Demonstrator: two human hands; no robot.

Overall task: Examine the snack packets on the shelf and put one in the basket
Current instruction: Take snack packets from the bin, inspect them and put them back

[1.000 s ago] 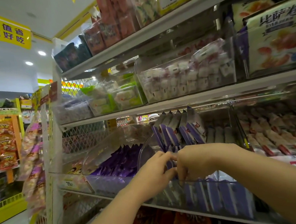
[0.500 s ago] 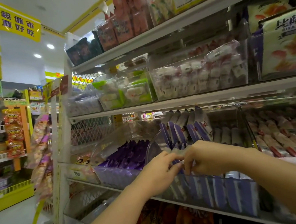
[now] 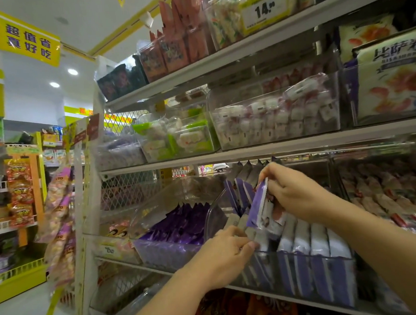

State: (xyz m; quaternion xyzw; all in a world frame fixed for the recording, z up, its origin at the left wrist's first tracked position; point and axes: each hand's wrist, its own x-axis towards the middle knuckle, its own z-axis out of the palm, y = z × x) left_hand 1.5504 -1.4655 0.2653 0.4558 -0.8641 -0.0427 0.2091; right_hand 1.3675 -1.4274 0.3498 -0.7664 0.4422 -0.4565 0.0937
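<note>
A clear plastic bin on the middle shelf holds several upright purple-and-white snack packets. My right hand grips the top of one purple-and-white packet and holds it lifted above the row. My left hand is lower, at the bin's front rim, with its fingers curled on the tops of the packets there. No basket is in view.
A bin of dark purple packets sits to the left, a bin of brown-and-red packets to the right. The shelf above carries bins of white and green sweets. An aisle with a yellow rack opens at left.
My right hand has risen, pulling one purple-and-white packet up out of the row. My left hand stayed at the bin's front rim. The camera view tilted slightly.
</note>
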